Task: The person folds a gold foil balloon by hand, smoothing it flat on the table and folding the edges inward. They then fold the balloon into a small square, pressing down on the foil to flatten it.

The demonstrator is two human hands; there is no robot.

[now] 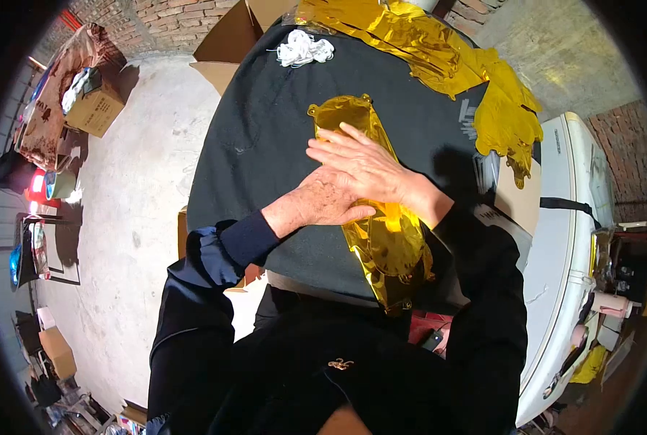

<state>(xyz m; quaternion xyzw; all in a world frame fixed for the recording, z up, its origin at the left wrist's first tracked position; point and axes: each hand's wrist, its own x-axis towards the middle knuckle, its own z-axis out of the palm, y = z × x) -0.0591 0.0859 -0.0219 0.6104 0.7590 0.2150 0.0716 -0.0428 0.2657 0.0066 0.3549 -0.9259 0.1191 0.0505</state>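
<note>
A shiny gold foil piece lies lengthwise on the black cloth-covered table, its lower end at the table's near edge. Both hands rest on its middle part. My left hand lies flat across the foil, with its thumb stretched to the right and its other fingers partly hidden. Over it crosses my right hand, palm down, fingers extended toward the upper left and thumb raised apart. Neither hand is wrapped round anything.
More gold foil runs along the far and right table edges. White string lies at the far left. Clear strips sit at the right near cardboard. Beyond stands a white appliance. A cardboard box is behind the table.
</note>
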